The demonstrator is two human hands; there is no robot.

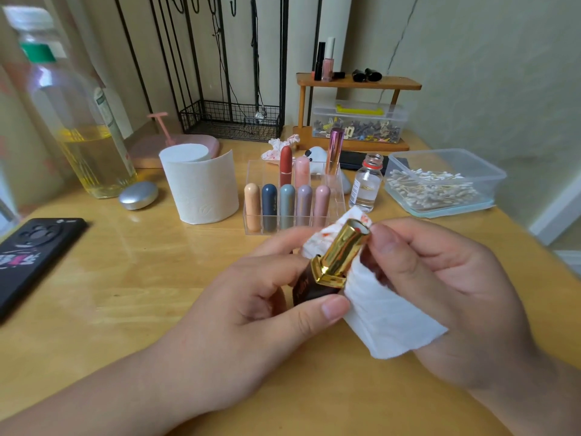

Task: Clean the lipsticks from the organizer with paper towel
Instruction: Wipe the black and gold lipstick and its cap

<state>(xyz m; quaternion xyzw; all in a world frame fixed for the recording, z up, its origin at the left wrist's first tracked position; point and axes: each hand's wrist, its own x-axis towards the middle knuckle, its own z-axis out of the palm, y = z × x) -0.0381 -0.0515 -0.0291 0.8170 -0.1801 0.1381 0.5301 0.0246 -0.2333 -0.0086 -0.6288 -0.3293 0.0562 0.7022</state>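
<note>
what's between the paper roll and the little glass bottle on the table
In the head view, the clear organizer with its lipsticks stands between the paper roll and the glass bottle.

Light wood counter (125,278) fills my view. Reference point is the clear organizer (256,171), mid-counter.

- Just left of it: white paper roll (201,187), standing on end.
- Further left: silver oval tin (138,195), with a big bottle of yellow liquid (91,146) behind it.
- Far left, nearer me: black phone (34,253), lying flat.
- Behind the roll: flat pink item (188,146), can't tell what it is.
- Just right of the organizer: small clear bottle (366,187), upright, neck open.
- Further right: open-topped clear tub (446,162) of cotton swabs (430,187).
- Behind the organizer: crumpled red-stained tissue (279,146) and a dark flat case (352,160).
- Rear right: wooden stand (402,83).
- Rear left: black wire rack (232,121).
</note>
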